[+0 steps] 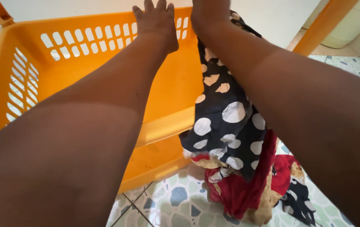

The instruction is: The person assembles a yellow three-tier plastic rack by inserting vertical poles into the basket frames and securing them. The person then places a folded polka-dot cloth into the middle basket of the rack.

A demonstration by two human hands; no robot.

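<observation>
An orange plastic laundry basket (83,63) with slotted walls is tipped toward me on a tiled floor. My left hand (157,23) lies flat on the basket's far wall, fingers spread, holding nothing. My right hand (207,14) is closed at the top of a dark cloth with white and tan dots (226,113), which hangs down from it over the basket's right side. Below the cloth lies a heap of red and tan clothes (247,189) on the floor.
The floor (176,201) has patterned tiles in white, green and blue. A pale wall (272,17) stands behind the basket. An orange basket handle (323,25) slants at the upper right, and a pale round container (348,29) sits beyond it.
</observation>
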